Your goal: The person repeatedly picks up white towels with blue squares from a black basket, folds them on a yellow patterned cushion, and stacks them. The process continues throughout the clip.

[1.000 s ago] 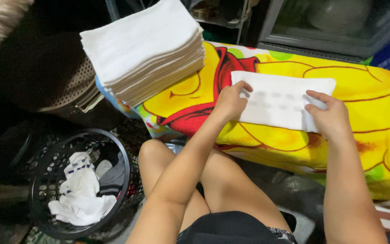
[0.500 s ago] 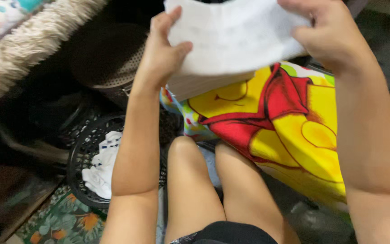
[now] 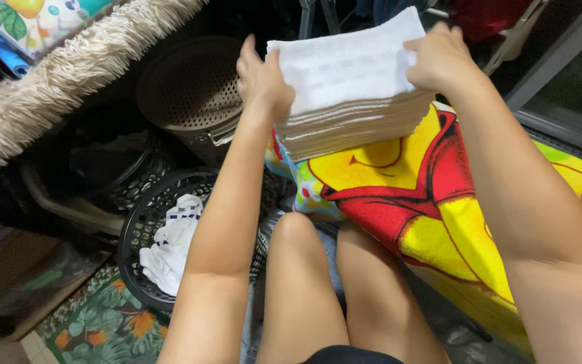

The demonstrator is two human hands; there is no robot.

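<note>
While two hands grip it, one folded towel (image 3: pixel 348 64) tops one stack (image 3: pixel 355 125).

blanket (image 3: pixel 466 222) cut off at right edge, basket (image 3: pixel 144 222) partly behind left arm

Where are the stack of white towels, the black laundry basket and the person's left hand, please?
stack of white towels (image 3: pixel 351 125): head view, front edge of the layers.
black laundry basket (image 3: pixel 133 226): head view, left rim.
left hand (image 3: pixel 262 84): head view, back of the hand.
</note>
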